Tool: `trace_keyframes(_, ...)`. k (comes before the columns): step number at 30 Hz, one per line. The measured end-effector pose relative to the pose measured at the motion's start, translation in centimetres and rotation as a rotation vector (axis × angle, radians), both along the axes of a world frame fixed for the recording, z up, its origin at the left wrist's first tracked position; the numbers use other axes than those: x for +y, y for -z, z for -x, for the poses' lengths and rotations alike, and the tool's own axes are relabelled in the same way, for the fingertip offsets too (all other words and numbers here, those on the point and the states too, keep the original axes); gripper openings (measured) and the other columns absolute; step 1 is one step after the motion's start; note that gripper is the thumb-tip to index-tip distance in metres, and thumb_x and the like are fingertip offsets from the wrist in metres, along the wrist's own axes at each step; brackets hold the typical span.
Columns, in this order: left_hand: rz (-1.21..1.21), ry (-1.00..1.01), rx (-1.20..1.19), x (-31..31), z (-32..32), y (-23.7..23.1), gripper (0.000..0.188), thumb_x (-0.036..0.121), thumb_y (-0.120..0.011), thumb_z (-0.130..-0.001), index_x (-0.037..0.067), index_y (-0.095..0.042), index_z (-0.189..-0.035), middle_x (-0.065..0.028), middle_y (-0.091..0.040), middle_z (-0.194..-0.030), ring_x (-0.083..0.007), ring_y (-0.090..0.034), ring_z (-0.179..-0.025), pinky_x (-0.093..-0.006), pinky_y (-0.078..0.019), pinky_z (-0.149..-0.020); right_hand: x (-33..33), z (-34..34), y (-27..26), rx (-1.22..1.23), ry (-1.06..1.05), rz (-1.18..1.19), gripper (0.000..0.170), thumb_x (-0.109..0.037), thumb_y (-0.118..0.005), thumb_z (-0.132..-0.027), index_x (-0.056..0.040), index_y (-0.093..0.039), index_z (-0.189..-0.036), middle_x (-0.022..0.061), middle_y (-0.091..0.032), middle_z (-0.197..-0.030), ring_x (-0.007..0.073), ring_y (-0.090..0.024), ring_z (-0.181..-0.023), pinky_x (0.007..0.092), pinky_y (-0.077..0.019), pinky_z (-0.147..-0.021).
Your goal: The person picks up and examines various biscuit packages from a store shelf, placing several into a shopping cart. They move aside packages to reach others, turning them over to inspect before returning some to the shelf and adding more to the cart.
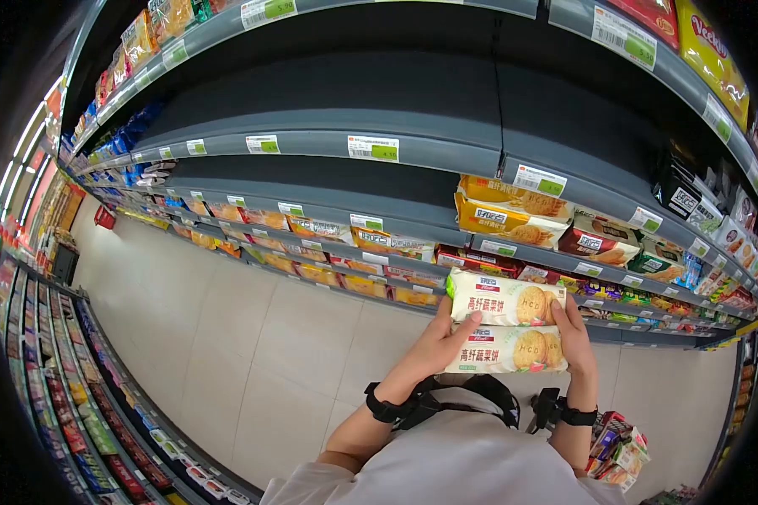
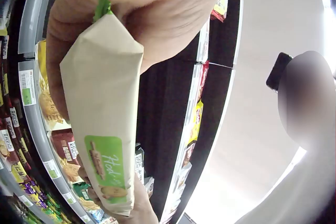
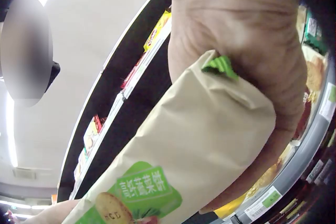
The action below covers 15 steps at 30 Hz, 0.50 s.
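Two cream-coloured packs of biscuits, an upper pack (image 1: 501, 296) and a lower pack (image 1: 501, 349), are held side by side in front of the chest, printed faces up. My left hand (image 1: 436, 343) grips them at the left end, its thumb lying over the front. At the opposite end my right hand (image 1: 574, 338) holds them, fingers curled round the edge. In the left wrist view a cream wrapper (image 2: 102, 87) with a green label runs down from the palm. The right wrist view shows a pack (image 3: 194, 129) with a green crimped end against the right palm.
Grey store shelves (image 1: 312, 130) with price tags curve across the front. Yellow biscuit packs (image 1: 509, 220) stand on a middle shelf just beyond the hands. Another stocked shelf unit (image 1: 76, 396) runs along the left. A pile of packaged goods (image 1: 619, 454) sits low at the right, by the floor (image 1: 286, 353).
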State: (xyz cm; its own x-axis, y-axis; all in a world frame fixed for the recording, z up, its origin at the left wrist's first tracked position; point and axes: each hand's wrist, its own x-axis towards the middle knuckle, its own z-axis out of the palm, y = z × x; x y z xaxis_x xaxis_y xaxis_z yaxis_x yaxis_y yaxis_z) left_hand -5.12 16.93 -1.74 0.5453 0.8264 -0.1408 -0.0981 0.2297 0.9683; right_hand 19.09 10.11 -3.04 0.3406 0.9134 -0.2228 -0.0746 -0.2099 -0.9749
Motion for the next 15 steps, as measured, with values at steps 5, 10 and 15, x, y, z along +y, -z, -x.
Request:
trace_keyframes(5,-0.042,0.029,-0.014,0.3,-0.4,0.1,0.056,0.03,-0.051,-0.092,-0.004,-0.028,-0.13,-0.0147,-0.052,-0.115,-0.0152,-0.05,-0.104,-0.0276,-0.0419,-0.087,-0.2,0.9,-2.2,0.101,0.002,-0.003,0.039,-0.021,-0.045,-0.095,-0.0014,-0.04,-0.129,0.0073,-0.051,-0.119,0.0125,-0.05,-0.103,0.0253,-0.0423,-0.086)
trace_keyframes(10,-0.02,0.059,-0.027,0.5,-0.4,-0.1,0.054,0.026,-0.05,-0.093,-0.003,-0.027,-0.132,-0.0112,-0.049,-0.119,-0.013,-0.047,-0.107,-0.0257,-0.0412,-0.089,-0.1,1.2,-2.5,0.104,0.034,0.002,0.039,-0.021,-0.045,-0.095,-0.001,-0.04,-0.129,0.0066,-0.052,-0.118,0.0119,-0.05,-0.102,0.0249,-0.0435,-0.085)
trace_keyframes(15,-0.011,0.05,0.005,0.7,-0.1,-0.5,0.053,0.026,-0.051,-0.093,-0.003,-0.028,-0.131,-0.0113,-0.05,-0.118,-0.0129,-0.047,-0.106,-0.0258,-0.0414,-0.088,0.1,0.2,-0.7,0.06,0.032,0.001,0.04,-0.022,-0.046,-0.095,-0.0021,-0.04,-0.129,0.006,-0.053,-0.117,0.0109,-0.052,-0.1,0.0243,-0.0447,-0.082)
